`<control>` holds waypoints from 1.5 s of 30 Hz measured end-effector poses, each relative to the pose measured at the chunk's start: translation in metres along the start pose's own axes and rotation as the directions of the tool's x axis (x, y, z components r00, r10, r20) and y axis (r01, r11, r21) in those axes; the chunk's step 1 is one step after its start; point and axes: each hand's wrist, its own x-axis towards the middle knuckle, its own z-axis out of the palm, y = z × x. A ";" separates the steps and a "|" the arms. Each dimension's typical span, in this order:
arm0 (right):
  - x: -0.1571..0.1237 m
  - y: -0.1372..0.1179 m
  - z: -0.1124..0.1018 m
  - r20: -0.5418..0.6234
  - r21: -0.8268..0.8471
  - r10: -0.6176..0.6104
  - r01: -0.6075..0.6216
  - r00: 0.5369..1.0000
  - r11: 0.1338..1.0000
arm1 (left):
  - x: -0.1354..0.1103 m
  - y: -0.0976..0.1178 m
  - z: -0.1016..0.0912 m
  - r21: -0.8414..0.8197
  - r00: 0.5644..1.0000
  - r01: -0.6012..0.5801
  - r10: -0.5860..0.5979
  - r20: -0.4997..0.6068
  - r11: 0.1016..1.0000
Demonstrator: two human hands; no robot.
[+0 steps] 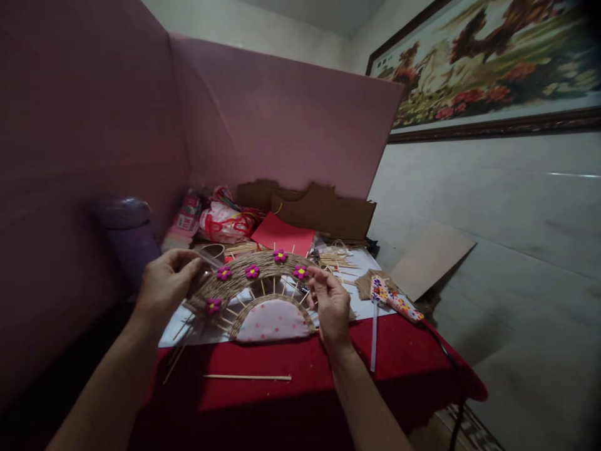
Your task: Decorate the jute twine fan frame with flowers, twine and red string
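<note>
A half-round woven twine fan (270, 266) stands tilted up over the table's front part, with thin sticks spreading like rays. Several magenta felt flowers (252, 271) with yellow centres sit along its outer band. White fabric with pink dots (275, 321) fills its inner half circle. My right hand (332, 304) has its fingers curled at the fan's right end, beside a flower. At the upper left edge of the fan, my left hand (164, 285) is closed in a pinch; a clear, thin piece shows by its fingertips, too faint to name.
A flower-patterned glue gun (397, 299) with a glue stick lies at the right, its cord hanging down. One loose stick (248, 377) rests on the red cloth (300, 401). Behind are red paper (284, 234), cardboard (323, 216), bagged supplies and a purple bottle (129, 238).
</note>
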 end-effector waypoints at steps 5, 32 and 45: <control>0.000 0.000 0.002 0.037 -0.014 0.005 -0.004 0.999 1.000 | -0.040 -0.018 0.024 0.008 0.925 0.145 -0.139 0.355 0.989; -0.014 -0.017 -0.011 -0.071 -0.013 0.011 -0.012 0.997 1.000 | 0.000 0.009 0.140 0.195 0.806 -0.460 0.315 0.501 0.866; -0.032 0.010 -0.020 0.313 -0.905 -0.201 0.356 0.928 0.233 | -0.039 -0.009 0.190 0.459 0.768 -0.640 0.499 0.402 0.616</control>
